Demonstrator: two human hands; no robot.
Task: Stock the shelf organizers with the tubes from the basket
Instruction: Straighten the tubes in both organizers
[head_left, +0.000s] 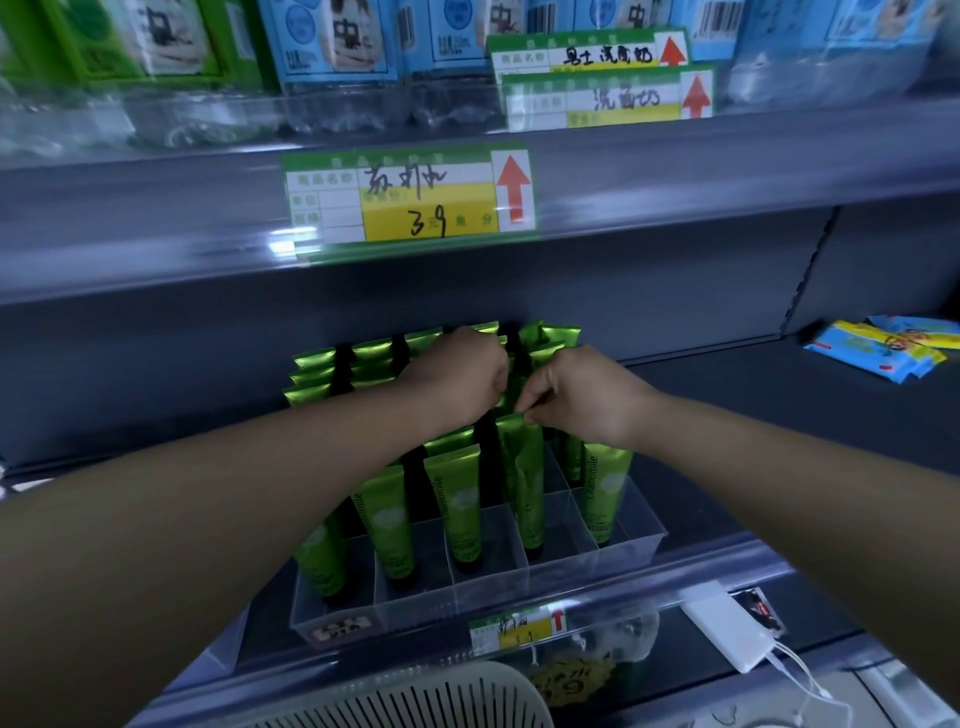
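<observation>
Standing cap-down in the compartments of a clear plastic organizer, green Chamomile tubes occupy several rows from front to back. Both hands are above the organizer's middle rows, close together.

Right hand: thumb and forefinger are closed in a pinch on the flat crimped top of one tube, which stands upright in a compartment right of the organizer's centre. The remaining fingers are curled loosely.

Left hand: fingers are curled inward, knuckles up, over the tubes left of the organizer's centre line. It sits just beside the right hand, against the tube tops; whether it actually has hold of any cannot be told (the fingertips are hidden beneath the hand).

A pale slotted basket lies below the organizer's front edge, its contents out of view. A white power bank with a cable lies below and right of the organizer. Blue and yellow packets lie well to the organizer's right on the same shelf. A green and yellow price label hangs above the organizer.
</observation>
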